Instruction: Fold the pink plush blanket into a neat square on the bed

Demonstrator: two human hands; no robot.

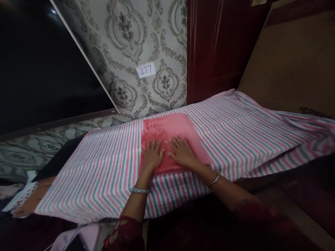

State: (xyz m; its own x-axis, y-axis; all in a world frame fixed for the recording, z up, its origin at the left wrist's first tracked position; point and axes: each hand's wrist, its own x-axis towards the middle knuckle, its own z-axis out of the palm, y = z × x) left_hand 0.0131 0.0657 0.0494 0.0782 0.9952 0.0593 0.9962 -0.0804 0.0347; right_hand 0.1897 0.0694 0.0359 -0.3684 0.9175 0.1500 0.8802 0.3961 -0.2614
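A pink-red piece of plush-looking fabric [180, 123] lies flat on a striped cloth [110, 164] in pink, grey and white. Its left part looks darker and ruffled, its right part lighter and smoother. My left hand [152, 156] rests palm down on the fabric's left side, fingers spread. On the middle of the same fabric lies my right hand [183, 152], also flat with its fingers stretched out. Neither hand grips anything. The fabric directly under both palms is hidden.
Behind the striped cloth stands a patterned wall with a paper label [146, 70] reading 277. A large dark screen [47, 66] leans at left. A dark red door [214, 48] and a cardboard box [293, 62] are at right. A pink item [90, 235] sits low at left.
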